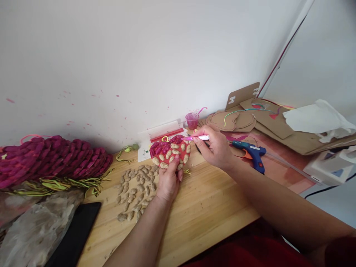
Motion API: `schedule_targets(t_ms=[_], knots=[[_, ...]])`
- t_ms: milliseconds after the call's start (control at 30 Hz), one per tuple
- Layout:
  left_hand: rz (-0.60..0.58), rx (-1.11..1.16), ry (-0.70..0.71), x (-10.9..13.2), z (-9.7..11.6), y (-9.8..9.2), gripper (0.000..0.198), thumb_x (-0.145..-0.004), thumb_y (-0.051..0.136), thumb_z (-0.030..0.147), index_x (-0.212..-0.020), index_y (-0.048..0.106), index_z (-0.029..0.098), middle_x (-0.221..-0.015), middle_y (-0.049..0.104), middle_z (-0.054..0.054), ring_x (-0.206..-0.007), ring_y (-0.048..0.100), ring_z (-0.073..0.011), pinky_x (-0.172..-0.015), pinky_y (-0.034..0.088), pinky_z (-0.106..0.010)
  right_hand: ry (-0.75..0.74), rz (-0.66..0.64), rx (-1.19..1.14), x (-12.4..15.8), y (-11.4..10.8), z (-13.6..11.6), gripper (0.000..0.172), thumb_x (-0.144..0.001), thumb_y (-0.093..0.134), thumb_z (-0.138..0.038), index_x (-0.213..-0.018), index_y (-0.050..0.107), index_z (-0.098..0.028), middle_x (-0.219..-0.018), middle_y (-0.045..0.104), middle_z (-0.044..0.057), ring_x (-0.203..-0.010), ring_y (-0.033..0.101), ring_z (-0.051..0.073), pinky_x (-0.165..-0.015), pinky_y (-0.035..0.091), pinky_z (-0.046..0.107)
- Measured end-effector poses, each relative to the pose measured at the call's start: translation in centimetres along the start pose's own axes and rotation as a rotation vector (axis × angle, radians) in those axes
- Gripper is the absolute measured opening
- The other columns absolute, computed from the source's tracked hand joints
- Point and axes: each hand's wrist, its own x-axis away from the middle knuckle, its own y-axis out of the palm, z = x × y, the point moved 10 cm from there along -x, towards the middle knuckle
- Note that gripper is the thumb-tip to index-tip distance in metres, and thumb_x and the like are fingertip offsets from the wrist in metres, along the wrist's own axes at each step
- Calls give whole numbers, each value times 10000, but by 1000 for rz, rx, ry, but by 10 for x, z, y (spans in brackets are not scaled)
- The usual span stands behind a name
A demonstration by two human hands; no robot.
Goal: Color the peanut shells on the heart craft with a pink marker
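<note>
My left hand (169, 181) grips the lower edge of a red cutout (168, 157) covered with peanuts, thumb on its face. Peanuts along its top and left are painted magenta; the lower and right ones are bare tan. A yellow loop of string shows at the top. In my right hand (213, 146) is a paintbrush (201, 137) with a white and pink handle, its pink tip at the cutout's upper right edge. Just behind stands a small clear cup (192, 120) with magenta paint.
Loose peanuts (139, 187) lie left of my left hand. A row of finished magenta pieces (55, 159) stands at far left, by a plastic bag (41, 226) and a black flat object (79, 233). At right are a blue glue gun (255, 152) and cardboard cutouts (233, 121).
</note>
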Motion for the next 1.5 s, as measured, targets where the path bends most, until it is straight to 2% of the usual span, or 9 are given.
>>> schedule_targets(t_ms=[200,500,667,800,1033,1200,1500], knots=[[-23,-22,18,1,0,1,505,-652,937,464,-691,515,189,-486,457,109,-326,325,-25,-340,228,-165,0,-82,-23,1,11,-3,71,-987,624,-263,-965,684,-231,-906,741,59,-937,668,244,-856,502,415],[-21,-26,21,0,0,1,525,-664,931,471,-658,486,192,-476,439,106,-330,330,-27,-342,227,-166,49,6,-50,-1,0,6,60,-990,625,-260,-962,665,-224,-936,733,68,-928,677,246,-866,512,418],[-16,-24,24,1,0,0,497,-668,926,455,-678,507,189,-483,448,108,-328,323,-25,-340,226,-166,64,-28,-68,0,5,9,81,-1002,613,-275,-968,666,-224,-922,744,58,-895,678,228,-821,519,395],[-20,-26,24,1,0,0,505,-667,925,454,-670,493,193,-477,439,109,-327,322,-25,-343,225,-168,109,6,-72,1,3,14,80,-1000,622,-300,-976,662,-234,-927,736,62,-916,678,237,-825,534,399],[-14,-48,-3,2,-2,0,540,-660,925,485,-667,466,200,-467,414,111,-339,307,-25,-361,206,-172,37,-26,-31,1,5,6,72,-1001,612,-263,-982,673,-230,-947,758,64,-936,683,234,-858,519,408],[-19,-38,1,1,-3,0,536,-644,938,489,-701,491,198,-503,457,104,-345,323,-27,-359,211,-175,64,-15,-54,1,3,6,80,-1004,608,-284,-981,666,-234,-952,762,63,-925,688,233,-848,525,408],[-15,-41,-4,2,-2,0,524,-656,931,484,-700,492,200,-491,448,107,-335,318,-29,-353,213,-181,94,3,-64,1,1,12,80,-1003,617,-299,-975,661,-238,-948,743,67,-928,685,237,-839,541,406]])
